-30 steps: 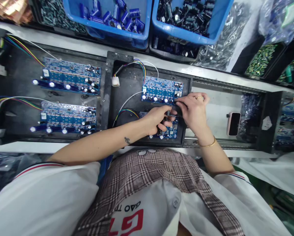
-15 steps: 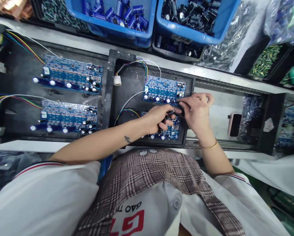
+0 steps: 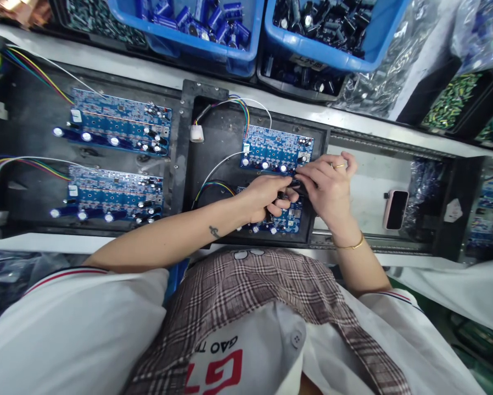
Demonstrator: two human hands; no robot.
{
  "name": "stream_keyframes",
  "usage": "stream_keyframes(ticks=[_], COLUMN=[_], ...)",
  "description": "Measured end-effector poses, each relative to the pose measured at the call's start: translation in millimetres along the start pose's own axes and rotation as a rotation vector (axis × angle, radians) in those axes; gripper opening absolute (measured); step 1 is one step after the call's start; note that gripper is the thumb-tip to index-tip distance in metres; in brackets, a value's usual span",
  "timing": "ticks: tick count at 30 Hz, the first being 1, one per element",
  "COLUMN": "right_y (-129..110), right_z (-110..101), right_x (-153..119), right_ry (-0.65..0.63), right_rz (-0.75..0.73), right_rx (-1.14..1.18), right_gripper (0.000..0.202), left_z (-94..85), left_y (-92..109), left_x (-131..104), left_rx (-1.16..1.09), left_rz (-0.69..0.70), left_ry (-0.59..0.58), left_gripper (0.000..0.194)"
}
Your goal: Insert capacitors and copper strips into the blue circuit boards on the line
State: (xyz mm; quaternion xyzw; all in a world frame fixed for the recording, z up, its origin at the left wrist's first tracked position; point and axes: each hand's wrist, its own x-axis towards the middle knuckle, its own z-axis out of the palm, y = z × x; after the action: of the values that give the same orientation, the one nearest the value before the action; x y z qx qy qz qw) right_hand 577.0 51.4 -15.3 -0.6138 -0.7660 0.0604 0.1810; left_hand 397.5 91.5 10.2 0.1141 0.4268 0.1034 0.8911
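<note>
Over the lower circuit board (image 3: 295, 219) in the middle tray, my left hand (image 3: 273, 195) is closed, its fingers curled round small dark components. My right hand (image 3: 328, 184) meets it at the fingertips, with thumb and fingers pinched on a small dark part between the two hands. Just beyond them lies the upper circuit board (image 3: 277, 147), with several round capacitors along its near edge. Much of the lower board is hidden beneath my left hand and wrist.
Two more populated boards, an upper one (image 3: 121, 120) and a lower one (image 3: 117, 192), lie in the left tray. Blue bins of blue capacitors (image 3: 216, 22) and black capacitors (image 3: 324, 22) stand behind. A phone (image 3: 396, 209) rests at the right.
My right hand has shifted slightly left, bringing its fingertips against those of my left hand. The fingers of my left hand have drawn in a little.
</note>
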Motion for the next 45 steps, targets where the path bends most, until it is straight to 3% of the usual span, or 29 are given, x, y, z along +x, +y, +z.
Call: stream_keyframes(ticks=[6,10,15,18,20,28,32,36,41,43,45], right_y=[-14.6,0.9,16.7,15.6,14.4,20.6,24.4,3.2,-33.2,-33.0,-25.0], right_z=[-25.4,-16.0,-6.3,-9.0,-10.2,-1.2,3.2,-12.0,-47.9,-55.1,-56.3], right_x=[-2.9,6.5,15.9,16.9,16.7,13.7,11.9,3.3,-14.3,-17.8,-18.1], right_ry=[-0.007,0.038,-0.044,-0.072,-0.080,-0.033,-0.019,0.070,-0.097,-0.033,0.091], right_rz=[0.037,0.124,0.117,0.112,0.106,0.070,0.033,0.100,0.182,0.248,0.276], right_rx=[0.112,-0.042,-0.068,-0.063,-0.071,-0.077,-0.036,0.102,0.543,0.610,0.582], right_gripper=[0.015,0.016,0.019,0.020,0.020,0.019,0.012,0.011,0.014,0.017,0.024], left_z=[3.3,11.1,15.8,14.2,14.0,13.6,4.9,2.4,12.6,20.6,31.9], left_y=[2.1,-11.1,-44.3,-51.1,-46.8,-12.6,-10.2,-15.9,-9.7,14.1,54.4], left_x=[-3.5,-17.7,-36.3,-39.8,-40.0,-33.5,-24.1,-22.3,-35.5,-37.2,-32.8], left_rx=[-0.084,-0.235,-0.200,-0.173,-0.169,-0.204,-0.198,-0.100,0.427,0.757,1.095], left_rz=[-0.100,-0.249,-0.436,-0.467,-0.442,-0.070,-0.013,0.084,0.284,0.485,0.813], left_ry=[-0.031,-0.011,0.013,-0.087,-0.084,0.060,0.036,0.015,0.009,0.044,0.168], left_gripper=[0.035,0.031,0.023,0.016,0.016,0.019,0.018,0.021,0.036,0.030,0.029])
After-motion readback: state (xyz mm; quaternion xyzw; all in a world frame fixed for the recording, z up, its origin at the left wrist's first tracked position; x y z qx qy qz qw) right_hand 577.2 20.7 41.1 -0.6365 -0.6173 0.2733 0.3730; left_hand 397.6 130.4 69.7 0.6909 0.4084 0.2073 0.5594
